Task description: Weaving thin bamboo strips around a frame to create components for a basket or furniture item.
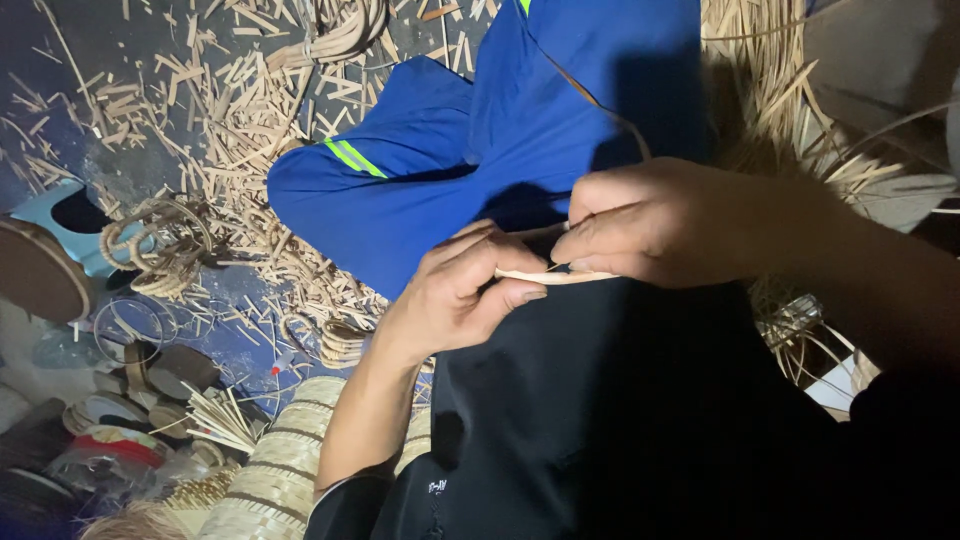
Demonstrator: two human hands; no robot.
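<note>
strip location: thin pale cane strip [553,275] at frame centre, over the dark lap, held between both hands
strip axis: long axis runs roughly left-right in the frame, near level
left hand [455,290]: centre-left, arm coming up from the lower middle; thumb and curled fingers pressed together on the strip's left end
right hand [660,225]: centre-right, arm entering from the right edge; fingertips pinching the strip's right part from above
nearer hand: both touch it; hands nearly meet, fingertips just beside each other
something dark at the pinch: too small to tell
behind hands: blue garment with a yellow-green stripe [352,157], upper centre
floor: cane offcuts [230,110] scattered upper left
left edge: coiled cane rings [165,240]
lower left: woven basket [275,470] beside the left forearm
upper right: loose cane bundle [770,90]
</note>
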